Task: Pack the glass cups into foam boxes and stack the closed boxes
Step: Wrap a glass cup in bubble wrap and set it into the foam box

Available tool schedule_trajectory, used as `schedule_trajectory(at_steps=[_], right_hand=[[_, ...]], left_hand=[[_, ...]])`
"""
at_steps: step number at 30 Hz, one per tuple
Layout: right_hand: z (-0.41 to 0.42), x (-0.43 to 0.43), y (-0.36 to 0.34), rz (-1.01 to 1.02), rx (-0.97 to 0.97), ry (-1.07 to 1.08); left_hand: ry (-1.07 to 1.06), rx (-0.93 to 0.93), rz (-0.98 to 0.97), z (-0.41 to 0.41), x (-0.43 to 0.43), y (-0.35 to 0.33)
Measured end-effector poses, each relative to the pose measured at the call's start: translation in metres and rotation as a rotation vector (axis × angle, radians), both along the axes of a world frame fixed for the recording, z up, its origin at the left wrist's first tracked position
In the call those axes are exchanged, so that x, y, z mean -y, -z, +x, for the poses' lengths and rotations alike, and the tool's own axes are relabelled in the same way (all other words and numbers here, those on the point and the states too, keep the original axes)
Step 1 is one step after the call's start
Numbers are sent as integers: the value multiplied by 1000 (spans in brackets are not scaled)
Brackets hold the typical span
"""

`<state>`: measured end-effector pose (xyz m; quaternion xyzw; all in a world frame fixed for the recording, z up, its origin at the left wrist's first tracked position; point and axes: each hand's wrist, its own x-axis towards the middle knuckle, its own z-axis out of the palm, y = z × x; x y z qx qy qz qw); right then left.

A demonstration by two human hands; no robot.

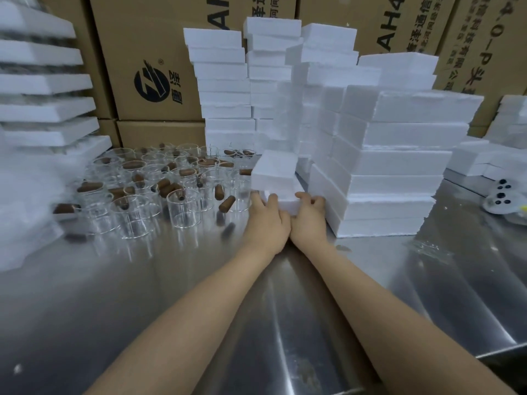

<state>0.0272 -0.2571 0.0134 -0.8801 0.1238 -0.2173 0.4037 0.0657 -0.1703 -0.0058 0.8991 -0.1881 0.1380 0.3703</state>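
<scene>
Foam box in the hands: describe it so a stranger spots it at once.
Look on the steel table, between the glass cups and the tall foam stack. The foam box sits in that gap, the only one the left hand and right hand grip.

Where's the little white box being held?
Head view, centre: left hand and right hand hold the small foam box, glass cups to its left, tall foam stack to its right.
</scene>
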Motion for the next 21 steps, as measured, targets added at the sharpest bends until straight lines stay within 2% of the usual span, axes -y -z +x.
schedule_trajectory(at_steps=[4, 6, 8, 10, 11, 13, 16, 18, 21], right_hand=[[-35, -4, 10, -88, 30, -38], [-48, -4, 16, -124, 51, -127], [-60, -6, 19, -58, 65, -267], [-68, -7, 18, -15, 197, -352], [-70, -6, 15, -76, 305, -339], [-64, -3, 6, -331, 461, -261], [-38, -2, -6, -674, 385, -242], [-15, -6, -11, -760, 299, -327], [14, -13, -7, -710, 384, -443]], left_hand=[[2, 85, 56, -34, -23, 4], [15, 127, 91, -48, -43, 7], [23, 163, 149, -57, -70, 7], [51, 177, 213, -59, -100, 3], [77, 178, 247, -56, -115, 1], [153, 163, 288, -47, -148, -4], [247, 135, 303, -33, -192, -12], [273, 100, 301, -25, -211, -13], [295, 30, 254, -19, -223, -9]])
